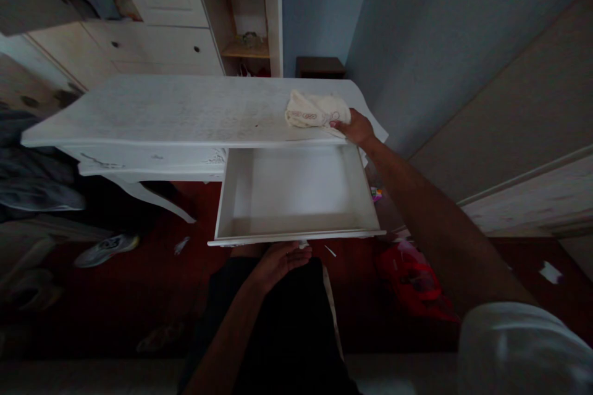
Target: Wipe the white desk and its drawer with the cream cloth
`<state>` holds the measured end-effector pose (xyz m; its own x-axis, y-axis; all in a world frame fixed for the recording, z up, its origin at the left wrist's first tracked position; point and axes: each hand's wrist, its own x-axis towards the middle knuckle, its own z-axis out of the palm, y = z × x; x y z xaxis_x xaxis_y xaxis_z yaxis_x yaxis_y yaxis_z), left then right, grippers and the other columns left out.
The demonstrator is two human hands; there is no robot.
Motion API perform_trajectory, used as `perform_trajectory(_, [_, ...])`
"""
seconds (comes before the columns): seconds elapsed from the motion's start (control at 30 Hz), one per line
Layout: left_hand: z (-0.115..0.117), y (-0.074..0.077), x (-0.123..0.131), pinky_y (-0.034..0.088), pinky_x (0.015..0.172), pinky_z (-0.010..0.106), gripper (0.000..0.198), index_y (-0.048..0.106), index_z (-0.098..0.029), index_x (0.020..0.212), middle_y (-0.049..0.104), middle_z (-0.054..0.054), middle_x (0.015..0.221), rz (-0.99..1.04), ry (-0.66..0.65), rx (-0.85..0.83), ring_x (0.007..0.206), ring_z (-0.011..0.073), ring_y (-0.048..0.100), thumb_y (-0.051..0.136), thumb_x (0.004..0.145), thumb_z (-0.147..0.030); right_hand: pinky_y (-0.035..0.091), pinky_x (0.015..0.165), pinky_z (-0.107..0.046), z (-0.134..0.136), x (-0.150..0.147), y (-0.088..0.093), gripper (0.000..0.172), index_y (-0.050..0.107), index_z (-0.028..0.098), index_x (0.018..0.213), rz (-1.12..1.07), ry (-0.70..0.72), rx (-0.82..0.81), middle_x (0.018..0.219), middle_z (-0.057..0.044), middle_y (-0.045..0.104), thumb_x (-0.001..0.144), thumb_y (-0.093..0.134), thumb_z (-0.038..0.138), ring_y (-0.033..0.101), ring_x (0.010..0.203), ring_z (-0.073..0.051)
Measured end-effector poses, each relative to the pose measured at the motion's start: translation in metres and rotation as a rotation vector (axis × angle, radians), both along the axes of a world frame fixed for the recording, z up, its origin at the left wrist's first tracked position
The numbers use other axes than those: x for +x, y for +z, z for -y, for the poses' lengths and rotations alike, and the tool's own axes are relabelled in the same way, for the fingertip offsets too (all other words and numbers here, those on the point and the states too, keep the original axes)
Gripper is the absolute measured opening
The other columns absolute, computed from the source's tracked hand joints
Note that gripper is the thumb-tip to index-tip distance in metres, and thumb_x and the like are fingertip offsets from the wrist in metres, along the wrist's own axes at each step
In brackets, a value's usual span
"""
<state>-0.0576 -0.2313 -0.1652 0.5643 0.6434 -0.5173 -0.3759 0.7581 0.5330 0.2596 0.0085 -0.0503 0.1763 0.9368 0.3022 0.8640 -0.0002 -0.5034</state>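
A white desk (185, 105) stands in front of me, its drawer (296, 188) pulled out and holding nothing. On the desktop near the right end lies a cream folded cloth (317, 108) with a dark printed pattern. My right hand (356, 128) is closed on the cloth's right end, thumb on the near side. Below the drawer front, my left hand (282, 264) has its fingers at the small drawer knob (303, 244), which shows partly above the fingertips.
A grey-white shoe (107, 249) lies on the red floor at left, and a red bag (412, 278) at right. Behind the desk are a white cabinet (162, 46) and an open shelf (245, 49). A grey-blue wall (430, 31) runs along the right. Dark clothes (32, 166) hang at left.
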Motion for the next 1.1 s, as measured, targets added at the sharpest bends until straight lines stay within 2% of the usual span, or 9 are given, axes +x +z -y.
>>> perform_trajectory(0.33, [-0.007, 0.027, 0.0, 0.057, 0.083, 0.039, 0.02, 0.071, -0.005, 0.085, 0.077, 0.02, 0.091, -0.016, -0.026, 0.05, 0.082, 0.0269, 0.075, 0.067, 0.087, -0.024, 0.048, 0.092, -0.055, 0.002, 0.004, 0.001, 0.07, 0.061, 0.014, 0.12, 0.012, 0.011, -0.001, 0.116, -0.018, 0.068, 0.077, 0.062, 0.068, 0.061, 0.109, -0.038])
perform_trajectory(0.5, [-0.014, 0.04, 0.004, 0.058, 0.077, 0.034, 0.024, 0.073, -0.005, 0.084, 0.077, 0.019, 0.088, -0.013, -0.021, 0.076, 0.079, 0.0244, 0.075, 0.064, 0.09, -0.026, 0.047, 0.093, -0.052, 0.006, 0.001, 0.004, 0.065, 0.062, 0.013, 0.118, 0.013, -0.019, -0.015, 0.113, -0.017, 0.069, 0.077, 0.063, 0.064, 0.062, 0.107, -0.037])
perform_trajectory(0.63, [-0.021, 0.042, 0.008, 0.059, 0.074, 0.032, 0.024, 0.073, -0.003, 0.086, 0.077, 0.019, 0.087, -0.022, -0.002, 0.086, 0.075, 0.0228, 0.075, 0.063, 0.09, -0.025, 0.05, 0.088, -0.048, 0.009, -0.001, 0.007, 0.06, 0.064, 0.013, 0.115, 0.006, -0.031, 0.002, 0.111, -0.016, 0.07, 0.077, 0.066, 0.059, 0.065, 0.101, -0.034])
perform_trajectory(0.83, [-0.037, 0.041, 0.013, 0.059, 0.069, 0.03, 0.026, 0.073, -0.004, 0.084, 0.077, 0.019, 0.084, -0.03, 0.014, 0.08, 0.072, 0.0229, 0.074, 0.073, 0.083, -0.03, 0.051, 0.081, -0.043, 0.011, -0.001, 0.008, 0.055, 0.067, 0.014, 0.111, -0.034, -0.042, 0.016, 0.103, -0.013, 0.073, 0.074, 0.069, 0.054, 0.066, 0.092, -0.03])
perform_trajectory(1.1, [-0.063, 0.053, 0.019, 0.059, 0.068, 0.029, 0.026, 0.074, -0.006, 0.079, 0.077, 0.016, 0.081, -0.101, 0.027, 0.097, 0.069, 0.0207, 0.073, 0.073, 0.081, -0.032, 0.051, 0.075, -0.037, 0.014, 0.001, 0.009, 0.054, 0.068, 0.015, 0.11, -0.117, -0.018, 0.011, 0.099, -0.011, 0.074, 0.072, 0.07, 0.054, 0.065, 0.083, -0.025])
